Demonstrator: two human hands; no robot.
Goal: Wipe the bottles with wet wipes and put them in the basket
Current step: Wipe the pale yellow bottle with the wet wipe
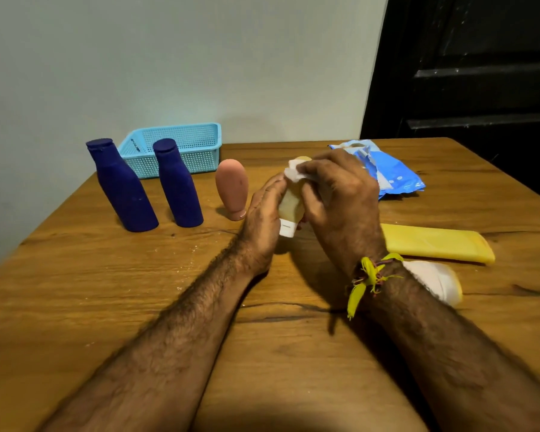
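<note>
A pale yellow bottle [290,207] stands cap-down at the table's middle. My left hand [264,213] holds its left side. My right hand [340,194] pinches a white wet wipe [295,171] against the bottle's top and right side. Two dark blue bottles [122,188] [178,185] stand upright at the left. A pink bottle [233,188] stands cap-down beside them. The light blue basket [172,132] sits behind the blue bottles near the wall. A yellow bottle [437,243] lies flat to the right. A white and yellow bottle [437,282] lies partly hidden behind my right wrist.
A blue wet wipe pack [393,173] lies open at the back right. The wooden table [106,291] meets a pale wall at the back and left. A dark door [480,73] stands beyond the right corner.
</note>
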